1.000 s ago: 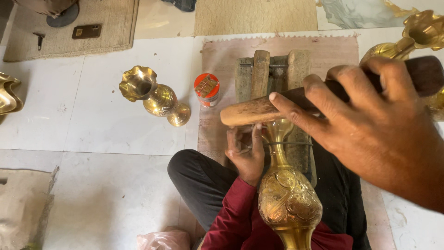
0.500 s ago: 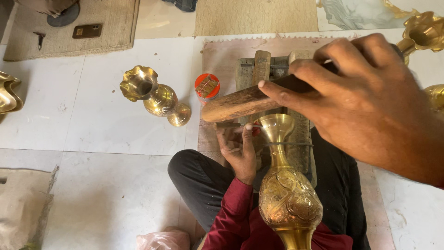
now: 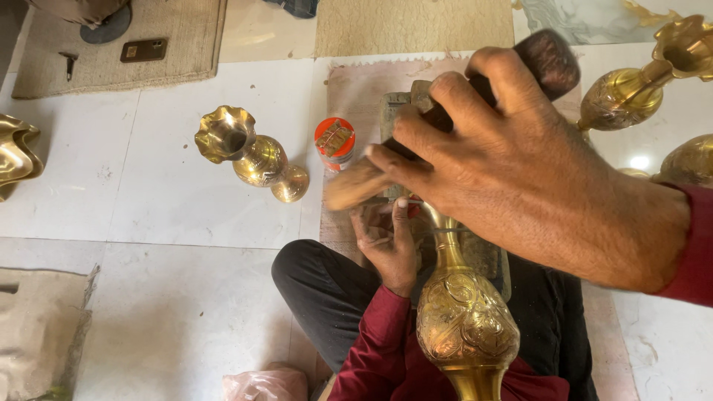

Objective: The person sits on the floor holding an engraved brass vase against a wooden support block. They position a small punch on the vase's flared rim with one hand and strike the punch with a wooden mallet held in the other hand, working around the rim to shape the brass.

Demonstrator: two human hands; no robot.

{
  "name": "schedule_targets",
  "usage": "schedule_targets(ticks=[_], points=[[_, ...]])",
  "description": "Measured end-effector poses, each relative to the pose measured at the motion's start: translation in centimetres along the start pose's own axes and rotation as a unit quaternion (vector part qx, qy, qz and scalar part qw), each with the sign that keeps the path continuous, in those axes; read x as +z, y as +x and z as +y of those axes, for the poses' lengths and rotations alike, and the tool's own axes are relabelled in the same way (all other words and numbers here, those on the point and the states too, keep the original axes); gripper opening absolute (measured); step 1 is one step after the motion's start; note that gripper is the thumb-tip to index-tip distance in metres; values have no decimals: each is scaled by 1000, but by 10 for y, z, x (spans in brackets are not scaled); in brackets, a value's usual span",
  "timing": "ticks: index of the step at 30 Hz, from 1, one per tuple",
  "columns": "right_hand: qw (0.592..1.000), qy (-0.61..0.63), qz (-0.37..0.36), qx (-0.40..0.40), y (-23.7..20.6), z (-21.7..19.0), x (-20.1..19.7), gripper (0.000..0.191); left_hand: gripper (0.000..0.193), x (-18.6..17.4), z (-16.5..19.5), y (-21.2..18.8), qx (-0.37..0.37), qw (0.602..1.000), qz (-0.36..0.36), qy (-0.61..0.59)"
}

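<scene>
My right hand (image 3: pixel 520 171), clenched on the wooden mallet (image 3: pixel 356 186), has swung it lower than half a second ago, just above the brass vase (image 3: pixel 464 327) neck. Left hand (image 3: pixel 386 238) fingers pinch a thin tool at that neck; vase lies across my lap, so striking continues.

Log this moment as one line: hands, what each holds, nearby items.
right hand: grips wooden mallet | left hand: at neck of engraved brass vase on lap | nearby: second brass vase, orange-lidded tin
</scene>
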State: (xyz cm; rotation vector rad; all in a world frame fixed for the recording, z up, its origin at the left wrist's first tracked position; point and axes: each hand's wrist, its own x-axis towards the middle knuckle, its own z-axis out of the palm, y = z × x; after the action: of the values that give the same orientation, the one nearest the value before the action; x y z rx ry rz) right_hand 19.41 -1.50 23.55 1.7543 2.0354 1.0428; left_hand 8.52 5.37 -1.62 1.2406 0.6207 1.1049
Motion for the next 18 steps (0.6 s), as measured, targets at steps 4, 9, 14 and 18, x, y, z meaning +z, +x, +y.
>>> schedule_targets(ticks=[4,9,14,18], points=[[999,22,-7,29,2,2,-4,52,42,-1,8,6,-13,1000,-19,9],[994,82,33,58,-4,2,5,48,35,-4,7,13,-13,998,-62,-17],[999,-9,1,48,-12,-1,7,44,19,-9,0,18,-9,995,-102,-20],[994,-70,-70,36,-17,1,-2,49,19,-10,-6,25,-29,989,-130,-70]])
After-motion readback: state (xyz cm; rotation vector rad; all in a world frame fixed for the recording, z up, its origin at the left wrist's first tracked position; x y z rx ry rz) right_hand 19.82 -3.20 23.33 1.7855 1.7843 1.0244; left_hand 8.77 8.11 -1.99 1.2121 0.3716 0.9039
